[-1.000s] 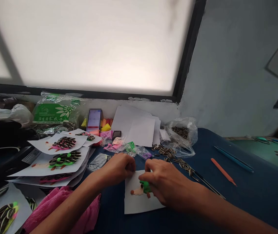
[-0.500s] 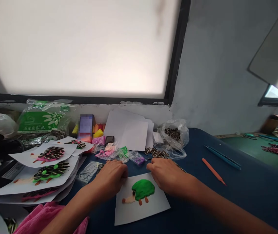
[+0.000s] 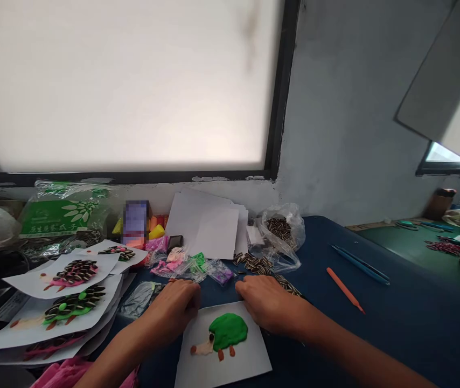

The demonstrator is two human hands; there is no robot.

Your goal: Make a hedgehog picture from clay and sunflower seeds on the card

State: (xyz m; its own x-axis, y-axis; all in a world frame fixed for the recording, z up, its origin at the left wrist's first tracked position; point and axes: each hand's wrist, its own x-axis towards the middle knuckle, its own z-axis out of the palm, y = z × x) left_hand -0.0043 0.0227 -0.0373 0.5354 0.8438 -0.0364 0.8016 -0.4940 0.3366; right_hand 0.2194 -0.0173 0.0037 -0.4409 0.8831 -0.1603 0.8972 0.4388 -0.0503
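A white sheet of paper (image 3: 250,366) lies on the table in front of me. On it is a hedgehog of clay with a green body (image 3: 230,331), a pale snout, a brown nose and brown feet; its back bears no seeds. My left hand (image 3: 175,307) is closed beside the sheet's upper left corner. Over the upper right corner is my right hand (image 3: 268,304), its fingers also curled. Anything inside either hand is hidden. Just beyond my right hand are loose sunflower seeds (image 3: 256,263).
Left are stacked papers with seed-covered hedgehogs (image 3: 77,274) and a pink cloth (image 3: 66,373). Behind stand a green seed bag (image 3: 58,215), bagged clay (image 3: 222,272), blank paper (image 3: 216,231) and a plastic bag of seeds (image 3: 280,229). An orange tool (image 3: 345,290) and blue tweezers (image 3: 361,264) lie right.
The view has shifted, so the whole scene sits lower and further left. Both hands stay closed at the sheet's upper corners, with little change relative to it.
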